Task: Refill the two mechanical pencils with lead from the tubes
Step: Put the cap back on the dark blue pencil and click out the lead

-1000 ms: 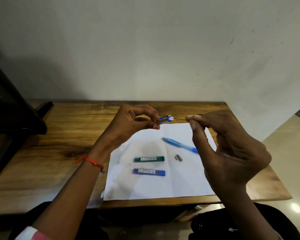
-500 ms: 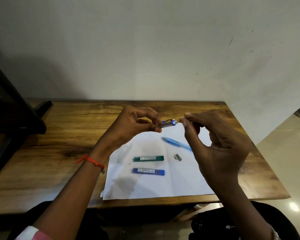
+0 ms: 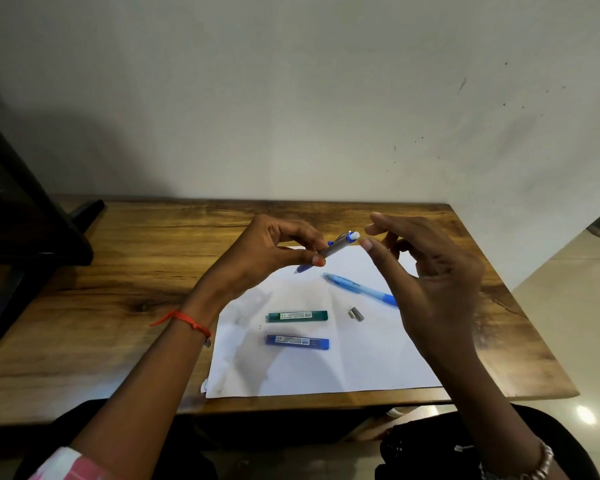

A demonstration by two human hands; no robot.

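My left hand (image 3: 271,251) grips a grey mechanical pencil (image 3: 338,245) with a blue clip, held above the paper with its white open top end pointing right. My right hand (image 3: 430,271) hovers just right of that end, thumb and forefinger slightly apart, nothing visible between them. A light-blue mechanical pencil (image 3: 359,289) lies on the white paper (image 3: 326,368). A green lead tube (image 3: 297,315) and a blue lead tube (image 3: 297,341) lie side by side on the sheet. A small grey pencil cap (image 3: 355,313) rests right of the green tube.
The paper lies on a wooden table (image 3: 118,289) against a white wall. A black stand (image 3: 25,244) occupies the table's left end. The table's right edge drops to a tiled floor (image 3: 568,306).
The thin lead held between my right fingers moved left into the pencil's top end and is no longer visible. My right thumb and forefinger have parted beside the pencil's end.
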